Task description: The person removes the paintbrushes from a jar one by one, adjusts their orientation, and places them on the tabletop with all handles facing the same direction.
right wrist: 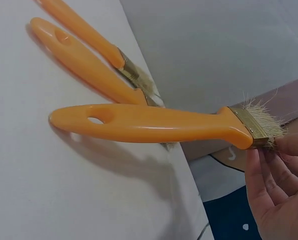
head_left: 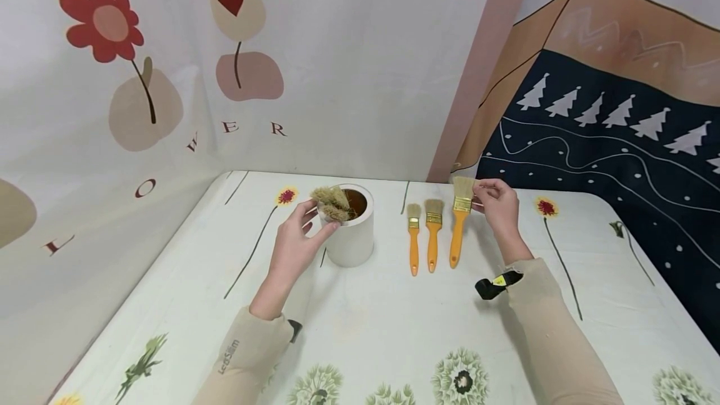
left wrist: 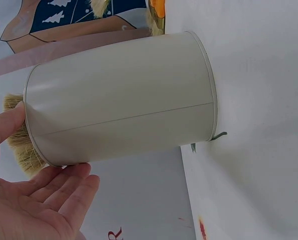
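A white cylindrical container (head_left: 350,245) with a brown inside stands upright on the table. Tan bristle heads (head_left: 333,202) stick out of its top on the left. My left hand (head_left: 295,242) is at that side, relaxed fingers against the upper wall; in the left wrist view, the thumb lies at the rim beside the bristles. My right hand (head_left: 497,205) pinches the widest paintbrush (right wrist: 159,122) at its bristle end, beside the metal band. The orange handle points back toward me and casts a shadow on the table.
Two smaller orange-handled paintbrushes, a narrow one (head_left: 414,239) and a medium one (head_left: 433,236), lie side by side between the container and the wide brush. Cloth printed with flowers covers the table (head_left: 371,317). A hanging white curtain (head_left: 360,80) stands behind it.
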Motion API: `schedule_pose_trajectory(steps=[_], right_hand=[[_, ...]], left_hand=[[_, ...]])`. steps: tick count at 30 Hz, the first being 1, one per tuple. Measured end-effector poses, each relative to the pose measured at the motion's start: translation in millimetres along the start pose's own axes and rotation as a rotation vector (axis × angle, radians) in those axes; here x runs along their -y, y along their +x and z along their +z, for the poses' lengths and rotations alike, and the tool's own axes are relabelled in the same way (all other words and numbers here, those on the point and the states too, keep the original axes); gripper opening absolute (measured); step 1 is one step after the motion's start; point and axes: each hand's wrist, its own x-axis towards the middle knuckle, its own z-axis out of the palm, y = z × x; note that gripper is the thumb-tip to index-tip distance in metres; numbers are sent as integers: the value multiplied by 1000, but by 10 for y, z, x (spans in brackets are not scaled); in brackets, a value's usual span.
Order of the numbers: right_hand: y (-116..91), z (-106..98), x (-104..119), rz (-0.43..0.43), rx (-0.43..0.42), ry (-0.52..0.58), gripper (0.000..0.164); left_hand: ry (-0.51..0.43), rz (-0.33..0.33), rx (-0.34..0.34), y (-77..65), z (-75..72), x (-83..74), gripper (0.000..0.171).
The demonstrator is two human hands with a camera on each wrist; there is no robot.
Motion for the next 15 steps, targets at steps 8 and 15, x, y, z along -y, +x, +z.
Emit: schedule_pose_trajectory(steps=[8,15], right_hand=[[26,-7,-65,31,7,28,20],[61,-3,-160,61,22,19,18]], left_hand=[[0,1,-1,3,-1,-5,65],[0,1,0,6,4,11,66]])
